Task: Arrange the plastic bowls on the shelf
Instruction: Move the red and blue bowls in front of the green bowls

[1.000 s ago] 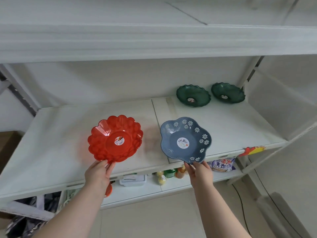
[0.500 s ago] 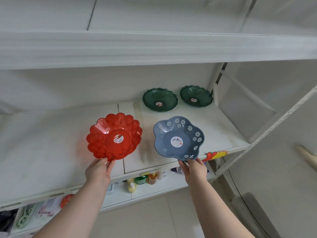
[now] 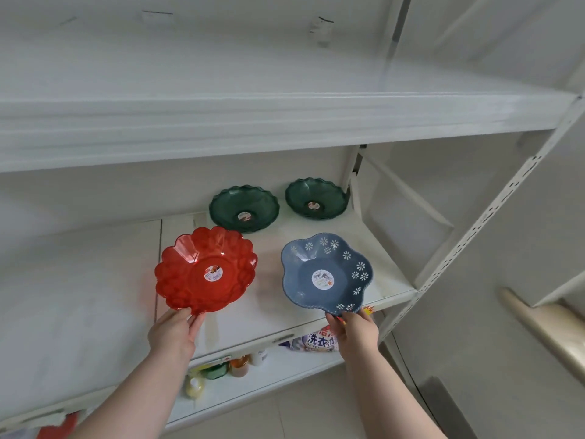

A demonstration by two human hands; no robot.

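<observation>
My left hand (image 3: 173, 334) grips the near rim of a red scalloped plastic bowl (image 3: 205, 270), held tilted above the white shelf (image 3: 79, 305). My right hand (image 3: 356, 331) pinches the near rim of a blue flower-shaped bowl with white daisies (image 3: 326, 274), also tilted over the shelf, to the right of the red one. Two dark green scalloped bowls sit side by side at the back of the shelf: the left green bowl (image 3: 243, 209) and the right green bowl (image 3: 316, 199), next to the right upright. Each bowl has a round sticker in its middle.
An upper shelf board (image 3: 253, 122) overhangs the working shelf. A slotted metal upright (image 3: 474, 217) bounds the right end. On the lower shelf lie a detergent bag (image 3: 318, 340) and small bottles (image 3: 237, 365). A wooden handle (image 3: 544, 324) leans at the right.
The view has swung left to right and the shelf's right end has come closer. Both bowls have moved rightward along the shelf toward the green bowls, still held by their near rims.
</observation>
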